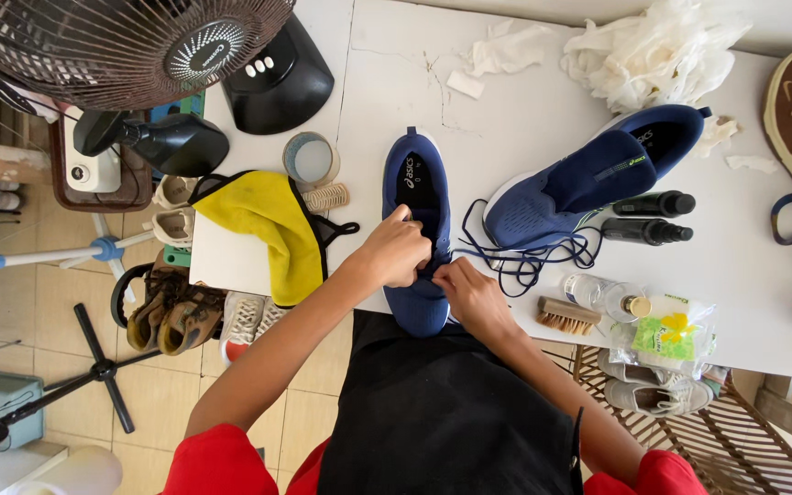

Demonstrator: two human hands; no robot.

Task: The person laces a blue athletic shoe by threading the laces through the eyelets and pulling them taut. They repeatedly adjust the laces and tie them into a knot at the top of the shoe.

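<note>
A navy blue sneaker [417, 197] lies on the white table [524, 128], toe toward me at the front edge. My left hand [397, 247] rests on the shoe's middle, fingers curled at the eyelets. My right hand [471, 291] pinches the dark blue shoelace [515, 261] at the shoe's right side. The lace trails in loose loops to the right. A second navy sneaker [579, 179] lies on its side just beyond the loops.
Two black spray bottles [648, 217], a wooden brush [568, 315], a small clear bottle [602, 293] and a plastic bag [671, 335] sit right. A yellow cloth [268, 225], tape roll [312, 158] and fan [139, 46] are left. Crumpled white plastic [653, 46] lies at the back. Shoes lie on the floor.
</note>
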